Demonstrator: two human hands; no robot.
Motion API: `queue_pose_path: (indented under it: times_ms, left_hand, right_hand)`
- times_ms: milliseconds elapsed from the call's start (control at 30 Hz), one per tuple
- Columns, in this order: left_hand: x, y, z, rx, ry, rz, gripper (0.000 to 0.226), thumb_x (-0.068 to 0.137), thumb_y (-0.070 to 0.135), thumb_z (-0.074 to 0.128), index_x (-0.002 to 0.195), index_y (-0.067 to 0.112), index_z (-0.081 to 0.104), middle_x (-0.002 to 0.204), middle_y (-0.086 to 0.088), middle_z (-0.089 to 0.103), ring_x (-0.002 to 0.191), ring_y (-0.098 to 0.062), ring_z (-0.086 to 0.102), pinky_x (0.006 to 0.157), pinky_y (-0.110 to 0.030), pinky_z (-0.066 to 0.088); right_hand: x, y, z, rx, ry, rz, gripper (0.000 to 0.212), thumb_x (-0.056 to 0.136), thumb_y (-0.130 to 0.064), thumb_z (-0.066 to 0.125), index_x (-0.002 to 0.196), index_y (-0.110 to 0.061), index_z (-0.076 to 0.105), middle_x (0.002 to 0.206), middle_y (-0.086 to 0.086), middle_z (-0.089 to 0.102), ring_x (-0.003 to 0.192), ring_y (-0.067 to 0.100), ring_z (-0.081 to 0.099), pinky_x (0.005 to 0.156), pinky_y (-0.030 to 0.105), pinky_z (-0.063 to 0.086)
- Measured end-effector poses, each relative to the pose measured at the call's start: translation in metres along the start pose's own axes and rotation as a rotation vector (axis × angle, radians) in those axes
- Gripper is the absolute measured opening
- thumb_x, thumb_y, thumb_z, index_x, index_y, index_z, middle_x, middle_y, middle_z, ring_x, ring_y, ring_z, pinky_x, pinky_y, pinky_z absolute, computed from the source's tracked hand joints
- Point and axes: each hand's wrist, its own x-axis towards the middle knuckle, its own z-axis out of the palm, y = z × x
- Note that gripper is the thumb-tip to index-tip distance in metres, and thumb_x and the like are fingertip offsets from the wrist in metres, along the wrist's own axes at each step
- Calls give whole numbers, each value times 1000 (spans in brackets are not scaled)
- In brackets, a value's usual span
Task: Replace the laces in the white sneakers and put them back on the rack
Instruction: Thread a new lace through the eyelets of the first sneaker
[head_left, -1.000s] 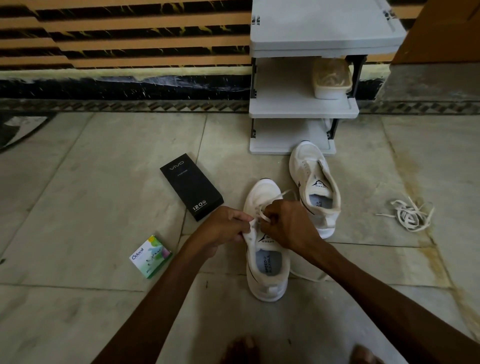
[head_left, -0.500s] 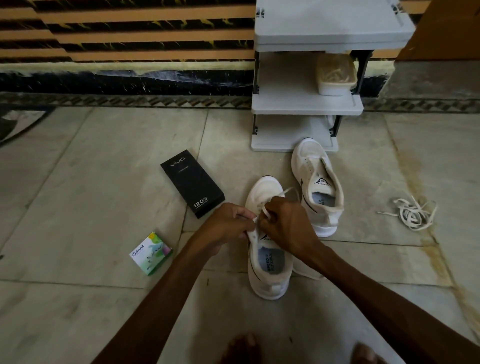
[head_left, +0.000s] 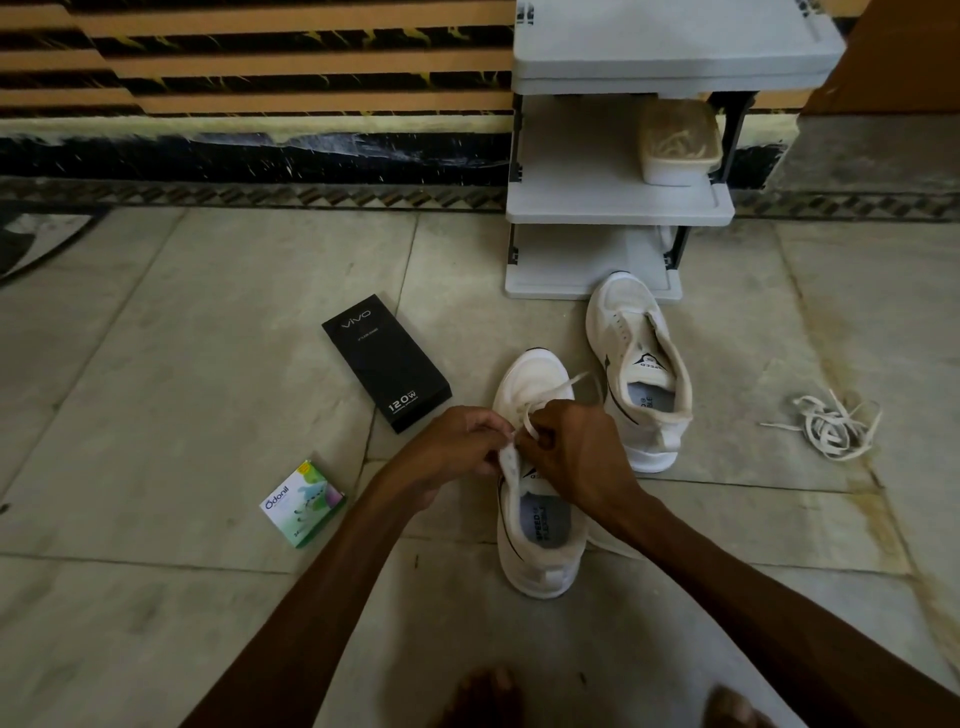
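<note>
**A:** Where is the work being done?

**B:** Just below the middle of the frame. The near sneaker (head_left: 540, 561) is stood on the floor (head_left: 208, 364) with its toe towards the rack (head_left: 618, 214). The left grip (head_left: 457, 441) is closed in a pinch on the sneaker's eyelet edge. The right grip (head_left: 576, 452) is closed round the lace (head_left: 563, 387), and a loop of it is seen rising between the two.

**A:** Which step is judged to be in hand?

**B:** Threading. The lace is apparently being fed through an eyelet partway up the row. Which eyelet cannot be told, as it is hidden by the fingers.

**A:** How is it done well?

**B:** The eyelet edge should be held firm and lifted slightly, so that the hole is opened. The lace should be pinched close to its tip, so that it is not bent. Each crossing should be drawn flat and untwisted. A loose length is seen beside the heel, at the right, and it should be watched lest one end be pulled short.

**A:** What is left?

**B:** The far sneaker (head_left: 644, 374), up and to the right with its toe at the foot of the rack, is seen without a lace. The old laces (head_left: 831, 431) are piled at the right of the frame, well apart. Less than half is judged done.
</note>
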Motion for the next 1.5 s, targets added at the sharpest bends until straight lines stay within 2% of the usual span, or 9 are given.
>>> queue_pose_path:
  times_ms: [400,767,867,1000,1100,1200,1267,1367,1500]
  left_hand:
    - [4,-12,6,-30,134,133,7,88,9,67,92,11,72,88,-2,73,77,-8,71,63,-15,53]
    - [26,-12,-15,826,652,146,19,99,18,50,102,5,63,98,-12,67,89,-22,65,84,-33,54]
    - [25,5,-43,204,797,296,13,97,15,54,95,6,63,92,-12,69,91,-28,68,81,-36,57]
    - [2,49,-24,-955,89,107,10,98,10,50,101,5,58,93,-9,68,80,-16,70,77,-29,56]
    - [-8,40,-5,-126,56,151,13,99,14,48,107,14,59,83,0,61,64,-7,56,64,-23,45]
    - [-2,23,3,980,4,198,26,98,12,51,122,15,58,115,-3,63,100,-19,62,88,-30,51]
    - [1,27,5,1187,-39,112,25,96,12,53,119,10,64,118,-7,64,104,-22,62,94,-32,50]
    - [0,46,-5,738,-69,210,19,96,13,54,92,11,72,84,5,68,78,-6,62,76,-26,50]
    - [-28,85,-31,-623,-178,433,29,91,-6,41,76,14,57,61,7,54,53,-4,46,52,-15,40]
  right_hand:
    - [7,-3,-6,-105,-39,164,28,81,-38,73,62,-21,60,59,-5,53,58,13,52,56,24,40]
    - [-6,0,-12,-17,-33,158,36,62,-22,81,91,-22,58,79,-3,67,69,14,61,65,30,53]
    - [-7,1,-8,15,10,183,37,61,-22,81,93,-20,61,77,-2,66,68,15,62,66,34,55]
    - [-13,-1,-4,68,115,212,30,70,-24,80,93,-21,61,75,-8,63,64,5,58,56,12,41]
    - [-24,-7,6,93,206,230,23,76,-22,74,95,-19,61,82,-6,61,70,8,56,58,15,42]
    - [-32,-8,12,57,263,188,27,73,-21,76,95,-17,61,88,-2,60,76,12,55,65,23,46]
    - [-33,-6,12,71,284,212,29,70,-23,79,91,-17,59,85,-5,55,73,10,51,61,16,39]
    - [-34,-4,12,88,282,267,28,69,-24,79,86,-18,57,83,-7,52,69,8,49,58,10,31]
    - [-35,-3,12,102,287,269,28,70,-23,78,87,-18,56,82,-7,52,69,10,52,58,13,35]
